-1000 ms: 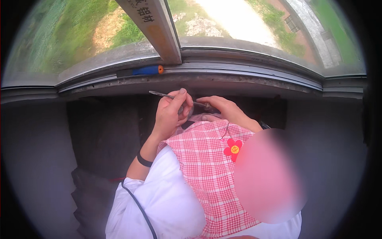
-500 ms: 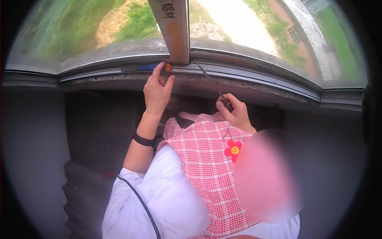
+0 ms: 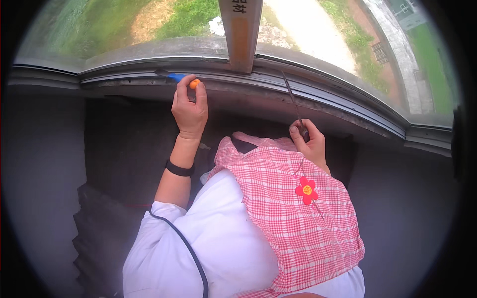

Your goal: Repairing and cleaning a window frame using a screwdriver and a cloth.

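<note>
My left hand [image 3: 190, 113] is up at the window sill, fingers closed on the blue-and-orange handle [image 3: 177, 78] of a flat-bladed tool lying along the metal track [image 3: 348, 109]. My right hand [image 3: 311, 148] grips the dark handle of a long, thin metal tool [image 3: 289, 89], whose shaft points up toward the track, right of the window's upright frame [image 3: 238, 42]; whether its tip touches is unclear. A red checked apron [image 3: 308, 228] with a red flower covers my front, below both hands.
Grey wall panels [image 3: 44, 164] flank a dark recess [image 3: 124, 129] beneath the sill. A dark cord [image 3: 184, 241] runs over my white left sleeve. Through the glass, grass and a pale path show far below.
My left hand has let go of the thin tool, risen to the sill and taken hold of the blue-and-orange tool. My right hand has moved rightward, tilting the thin tool more upright.
</note>
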A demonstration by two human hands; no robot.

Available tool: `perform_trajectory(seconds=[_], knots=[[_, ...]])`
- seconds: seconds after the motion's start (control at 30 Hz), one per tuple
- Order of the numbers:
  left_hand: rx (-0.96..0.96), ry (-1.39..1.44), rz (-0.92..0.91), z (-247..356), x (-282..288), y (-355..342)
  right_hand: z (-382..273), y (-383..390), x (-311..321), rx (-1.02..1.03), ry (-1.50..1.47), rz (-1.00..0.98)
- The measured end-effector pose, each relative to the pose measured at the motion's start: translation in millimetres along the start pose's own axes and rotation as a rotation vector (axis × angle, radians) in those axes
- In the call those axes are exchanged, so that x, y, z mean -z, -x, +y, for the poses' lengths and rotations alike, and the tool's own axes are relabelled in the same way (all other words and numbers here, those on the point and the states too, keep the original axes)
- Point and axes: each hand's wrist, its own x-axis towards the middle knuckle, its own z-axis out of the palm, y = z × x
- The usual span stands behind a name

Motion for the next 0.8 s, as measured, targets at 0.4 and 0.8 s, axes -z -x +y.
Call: perform_trajectory(seconds=[0.4, 0.8], knots=[[1.27, 0.583, 0.233, -143, 148, 105, -83, 86, -128, -0.255, 0.222, -0.21], [1.755, 0.743, 1.063, -519, 465, 190, -136, 108, -432, -0.203, 0.42, -0.529]])
